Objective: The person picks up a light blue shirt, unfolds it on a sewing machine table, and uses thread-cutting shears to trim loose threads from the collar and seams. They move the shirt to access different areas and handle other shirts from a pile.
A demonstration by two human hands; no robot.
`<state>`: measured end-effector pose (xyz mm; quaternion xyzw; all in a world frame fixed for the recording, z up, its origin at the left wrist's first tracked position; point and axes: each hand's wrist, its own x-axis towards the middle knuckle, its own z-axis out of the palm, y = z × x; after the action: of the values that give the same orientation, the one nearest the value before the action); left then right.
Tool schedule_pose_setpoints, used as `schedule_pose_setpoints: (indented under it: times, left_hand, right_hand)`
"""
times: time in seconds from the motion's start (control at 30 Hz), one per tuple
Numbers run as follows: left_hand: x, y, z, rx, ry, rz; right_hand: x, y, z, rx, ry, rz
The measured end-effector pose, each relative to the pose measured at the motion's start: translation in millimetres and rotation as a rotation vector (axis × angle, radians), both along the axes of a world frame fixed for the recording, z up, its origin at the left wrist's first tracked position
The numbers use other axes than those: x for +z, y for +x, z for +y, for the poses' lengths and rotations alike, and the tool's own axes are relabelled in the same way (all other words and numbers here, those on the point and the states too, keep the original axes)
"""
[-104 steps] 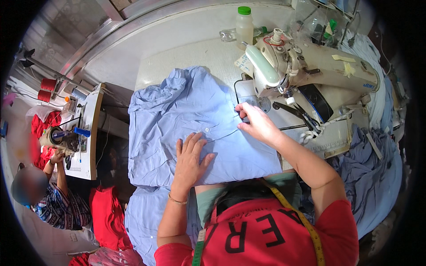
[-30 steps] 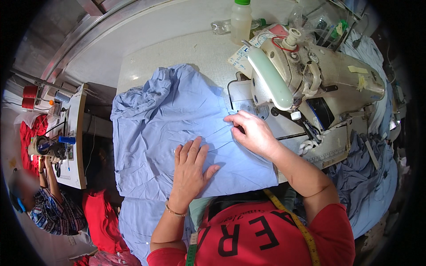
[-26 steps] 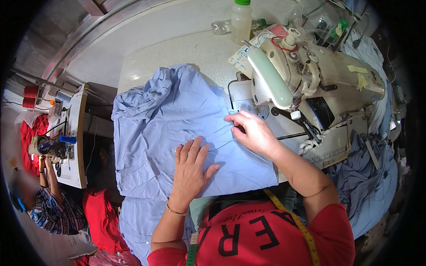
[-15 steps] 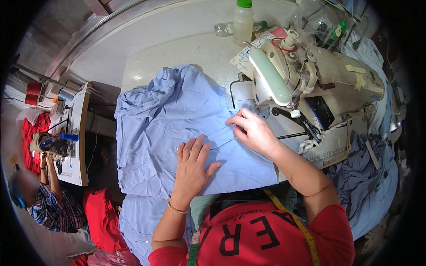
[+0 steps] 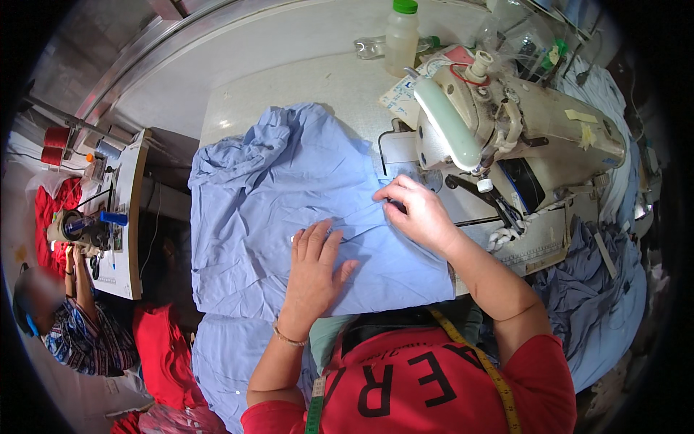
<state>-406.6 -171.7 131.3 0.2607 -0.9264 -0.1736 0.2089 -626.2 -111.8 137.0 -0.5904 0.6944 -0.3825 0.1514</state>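
A light blue cotton garment [image 5: 246, 231] lies spread and wrinkled over the table, bunched up at its far left. My left hand [image 5: 316, 264] rests flat on it near the front edge, fingers stretched out. At the garment's right edge, my right hand [image 5: 416, 213] pinches the fabric between thumb and fingers. Just beyond that hand stands the sewing machine [image 5: 520, 123], its needle area close to the cloth's edge. What lies under my right fingers is hidden.
Black-handled scissors [image 5: 484, 194] lie by the machine bed. A green-capped bottle [image 5: 400, 40] stands at the back, beside a clear bottle lying down. Dark blue cloth [image 5: 578, 282] hangs at the right. Left, a co-worker [image 5: 83, 325] sits at another machine near red fabric [image 5: 163, 354].
The view has shifted slightly. Both hands keep nearly the same places on the blue garment, the right still pinching its edge.
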Motion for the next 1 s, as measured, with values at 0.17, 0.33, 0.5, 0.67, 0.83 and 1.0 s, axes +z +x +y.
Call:
schedule_pose_setpoints:
  times: [0.17, 0.33, 0.5, 0.67, 0.83, 1.0]
  left_hand:
    - [-4.9, 4.2, -2.1, 0.045, 0.000, 0.112]
    - [-6.9, 6.2, -3.0, 0.038, -0.052, 0.069]
    - [-2.4, 2.6, -0.4, 0.059, -0.062, 0.037]
    - [-1.9, 2.5, 0.4, 0.067, -0.068, -0.008]
    - [-0.7, 1.2, 0.6, 0.057, -0.104, 0.004]
    - [-1.9, 1.0, 0.8, 0.050, -0.109, -0.001]
  right_hand:
    - [-0.4, 0.0, -0.8, -0.015, 0.033, -0.009]
    - [1.1, 0.7, -0.5, -0.030, 0.069, -0.042]
    - [3.5, 2.5, -0.7, -0.045, 0.097, -0.029]
    - [2.1, 3.2, -0.9, -0.046, 0.087, -0.005]
    - [0.6, 3.3, -1.3, -0.045, 0.059, -0.009]
    - [2.3, 3.5, -6.2, -0.091, 0.098, -0.111]
